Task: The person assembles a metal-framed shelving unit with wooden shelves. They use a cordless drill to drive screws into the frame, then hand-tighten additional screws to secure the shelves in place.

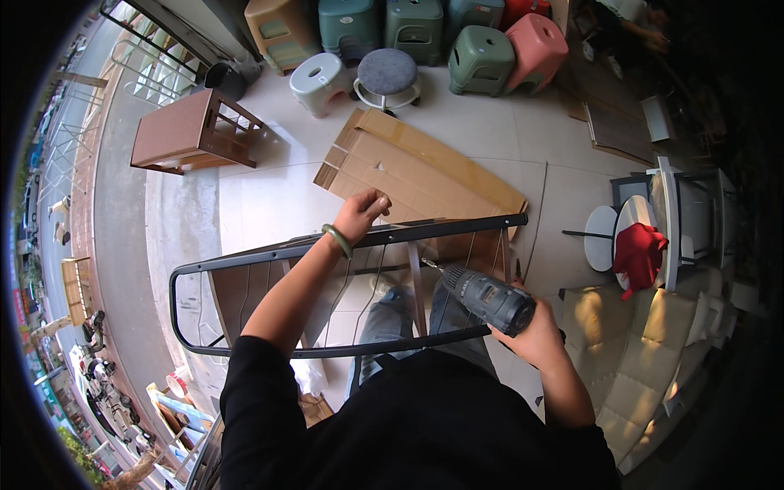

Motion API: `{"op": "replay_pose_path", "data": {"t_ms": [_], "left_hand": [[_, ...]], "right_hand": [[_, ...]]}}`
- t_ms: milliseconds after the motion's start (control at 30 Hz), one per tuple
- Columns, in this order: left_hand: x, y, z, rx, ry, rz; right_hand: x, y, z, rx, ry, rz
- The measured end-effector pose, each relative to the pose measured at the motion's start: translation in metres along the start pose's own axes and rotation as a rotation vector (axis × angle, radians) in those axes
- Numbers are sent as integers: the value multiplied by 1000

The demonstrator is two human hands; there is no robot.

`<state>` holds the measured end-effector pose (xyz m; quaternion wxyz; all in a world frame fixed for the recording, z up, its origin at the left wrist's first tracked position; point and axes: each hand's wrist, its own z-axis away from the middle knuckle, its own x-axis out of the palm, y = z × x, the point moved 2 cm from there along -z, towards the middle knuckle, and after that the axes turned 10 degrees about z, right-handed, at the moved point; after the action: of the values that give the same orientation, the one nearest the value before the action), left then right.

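hands: left point(359, 214) grips tubular metal frame point(245, 260); right point(535, 335) grips grey drill point(490, 300).

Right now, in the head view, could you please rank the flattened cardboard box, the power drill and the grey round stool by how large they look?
1. flattened cardboard box
2. power drill
3. grey round stool

The drill and stool look close in size, and the drill is nearer the camera, so their order is unsure.

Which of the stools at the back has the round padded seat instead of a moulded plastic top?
The grey round stool on a white ring base, between the small white plastic stool and the green one. The rest are squarish moulded plastic.
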<state>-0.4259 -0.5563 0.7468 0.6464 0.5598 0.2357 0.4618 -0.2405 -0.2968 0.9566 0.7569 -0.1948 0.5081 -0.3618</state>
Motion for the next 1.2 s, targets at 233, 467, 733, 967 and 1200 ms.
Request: {"op": "replay_pose_path", "data": {"t_ms": [233, 467, 733, 967, 1200], "left_hand": [[3, 33, 52, -103, 105, 163], [50, 25, 104, -277, 99, 565], [68, 4, 120, -333, 14, 589], [97, 32, 89, -90, 8, 636], [118, 107, 64, -85, -22, 1046]], "right_hand": [[-3, 9, 3, 14, 6, -61], [-2, 17, 10, 4, 53, -33], [-12, 31, 40, 238, 100, -397], [22, -32, 38, -305, -49, -257], [121, -140, 58, -931, -524, -453]]}}
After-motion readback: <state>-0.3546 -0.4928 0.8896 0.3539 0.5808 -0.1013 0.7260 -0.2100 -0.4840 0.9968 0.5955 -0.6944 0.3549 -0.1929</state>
